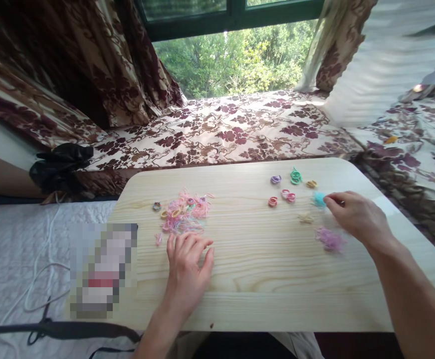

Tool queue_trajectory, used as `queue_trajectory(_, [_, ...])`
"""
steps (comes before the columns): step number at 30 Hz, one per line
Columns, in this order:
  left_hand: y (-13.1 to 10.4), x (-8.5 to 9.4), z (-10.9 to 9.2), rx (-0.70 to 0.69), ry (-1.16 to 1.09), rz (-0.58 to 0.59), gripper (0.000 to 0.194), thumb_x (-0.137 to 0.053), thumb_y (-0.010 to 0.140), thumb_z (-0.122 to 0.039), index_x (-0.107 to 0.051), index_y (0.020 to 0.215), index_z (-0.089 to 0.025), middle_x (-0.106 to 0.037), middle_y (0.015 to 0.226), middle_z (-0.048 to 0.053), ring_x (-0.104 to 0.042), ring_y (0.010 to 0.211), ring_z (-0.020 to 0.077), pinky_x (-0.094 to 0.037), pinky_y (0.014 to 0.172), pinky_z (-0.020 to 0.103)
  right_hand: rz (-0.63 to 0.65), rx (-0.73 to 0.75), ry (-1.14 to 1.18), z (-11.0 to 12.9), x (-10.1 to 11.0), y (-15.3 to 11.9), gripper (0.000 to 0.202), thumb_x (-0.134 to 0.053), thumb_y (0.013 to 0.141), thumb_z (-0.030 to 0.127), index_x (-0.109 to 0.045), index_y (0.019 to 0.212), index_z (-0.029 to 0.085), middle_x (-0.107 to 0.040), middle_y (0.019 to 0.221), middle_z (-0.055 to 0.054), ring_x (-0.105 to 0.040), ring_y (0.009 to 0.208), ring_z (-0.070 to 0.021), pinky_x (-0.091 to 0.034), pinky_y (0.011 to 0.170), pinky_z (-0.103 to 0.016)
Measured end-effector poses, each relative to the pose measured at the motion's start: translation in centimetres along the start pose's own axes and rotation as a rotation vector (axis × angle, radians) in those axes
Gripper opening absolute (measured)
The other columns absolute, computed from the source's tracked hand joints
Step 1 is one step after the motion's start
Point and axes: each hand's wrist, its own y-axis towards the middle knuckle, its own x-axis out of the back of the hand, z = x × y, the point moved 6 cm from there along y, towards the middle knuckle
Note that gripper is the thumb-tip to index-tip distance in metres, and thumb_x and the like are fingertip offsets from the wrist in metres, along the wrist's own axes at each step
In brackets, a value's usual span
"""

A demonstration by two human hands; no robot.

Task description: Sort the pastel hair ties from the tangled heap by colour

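My left hand (187, 264) lies flat on the wooden table (262, 279), fingers spread, gripping nothing, just below the mixed pile of pastel hair bands (183, 212). My right hand (355, 217) pinches a teal band (319, 199); purple bunch (330, 239) beside it. Small sorted bands (290, 184) sit farther back.

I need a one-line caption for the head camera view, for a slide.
Left hand rests by a mixed pile of small elastic bands on a wooden table; right hand touches a blue bunch among sorted groups.
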Motion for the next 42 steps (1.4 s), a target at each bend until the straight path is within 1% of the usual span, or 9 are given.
queue_trajectory(8, [-0.1,0.0,0.9,0.026,0.012,-0.004,0.014,-0.054,0.090,-0.018,-0.067,0.092,-0.023,-0.070,0.092,0.004,-0.057,0.104,0.0258,-0.025,0.110,0.058,-0.045,0.017,-0.030,-0.3,0.7,0.1,0.023,-0.059,0.083,0.032,-0.077,0.079,0.018,-0.070,0.086,-0.011,-0.049,0.058,-0.0142,-0.033,0.053,-0.028])
queue_trajectory(11, [-0.1,0.1,1.2,0.035,0.021,-0.004,0.014,-0.055,0.089,-0.017,-0.067,0.092,-0.023,-0.070,0.092,0.004,-0.057,0.104,0.0258,-0.024,0.111,0.060,-0.075,0.035,-0.006,0.6,1.3,-1.0,0.022,-0.058,0.083,0.033,-0.075,0.081,0.020,-0.070,0.090,-0.010,-0.052,0.060,-0.0153,-0.035,0.054,-0.029])
queue_trajectory(14, [-0.1,0.5,1.3,0.059,0.037,-0.011,0.015,-0.054,0.090,-0.016,-0.067,0.091,-0.023,-0.070,0.091,0.003,-0.056,0.104,0.0248,-0.022,0.113,0.060,-0.100,0.135,0.101,3.6,0.7,-3.4,0.023,-0.055,0.085,0.038,-0.073,0.084,0.022,-0.070,0.089,-0.008,-0.056,0.061,-0.0154,-0.040,0.058,-0.031])
queue_trajectory(18, [-0.3,0.6,1.6,0.088,0.048,-0.009,0.015,-0.055,0.091,-0.016,-0.067,0.092,-0.023,-0.070,0.091,0.002,-0.056,0.105,0.0234,-0.017,0.117,0.061,0.006,0.437,0.443,10.5,-2.1,-8.3,0.027,-0.050,0.093,0.041,-0.069,0.088,0.023,-0.069,0.090,-0.008,-0.061,0.061,-0.0153,-0.047,0.057,-0.029])
queue_trajectory(21, [-0.4,0.7,1.8,0.100,0.056,-0.006,0.014,-0.055,0.091,-0.015,-0.067,0.091,-0.023,-0.069,0.089,0.001,-0.056,0.103,0.0223,-0.016,0.118,0.062,0.112,0.538,0.589,14.7,-4.3,-11.1,0.023,-0.048,0.096,0.035,-0.067,0.092,0.023,-0.069,0.089,-0.005,-0.063,0.060,-0.0129,-0.049,0.054,-0.026])
queue_trajectory(24, [-0.5,0.8,1.8,0.102,0.071,-0.007,0.015,-0.055,0.092,-0.016,-0.068,0.091,-0.024,-0.068,0.088,0.001,-0.056,0.103,0.0218,-0.016,0.118,0.061,0.124,0.588,0.634,16.8,-5.4,-12.3,0.020,-0.048,0.096,0.030,-0.067,0.095,0.023,-0.069,0.090,-0.004,-0.065,0.065,-0.0130,-0.051,0.057,-0.025])
queue_trajectory(28, [-0.4,1.0,2.0,0.109,0.113,-0.024,0.017,-0.055,0.091,-0.016,-0.070,0.092,-0.025,-0.068,0.088,0.002,-0.056,0.104,0.0226,-0.018,0.118,0.061,0.078,0.591,0.609,17.1,-5.7,-12.5,0.018,-0.050,0.095,0.029,-0.067,0.096,0.023,-0.069,0.092,-0.004,-0.068,0.075,-0.0157,-0.052,0.062,-0.027])
queue_trajectory(35, [0.3,0.8,2.0,0.096,0.191,-0.032,0.030,-0.054,0.091,-0.015,-0.068,0.115,-0.026,-0.067,0.097,0.005,-0.055,0.107,0.0246,-0.022,0.114,0.062,0.056,0.602,0.549,16.9,-6.0,-12.7,0.019,-0.049,0.096,0.029,-0.067,0.095,0.024,-0.070,0.093,-0.003,-0.069,0.077,-0.0160,-0.052,0.063,-0.028])
queue_trajectory(42, [0.1,1.1,1.7,0.098,0.135,-0.034,0.015,-0.056,0.091,-0.016,-0.069,0.092,-0.025,-0.067,0.092,0.002,-0.056,0.105,0.0230,-0.018,0.116,0.060,0.060,0.615,0.548,16.9,-6.1,-12.8,0.017,-0.050,0.096,0.027,-0.066,0.096,0.023,-0.070,0.094,-0.003,-0.068,0.077,-0.0158,-0.051,0.064,-0.027])
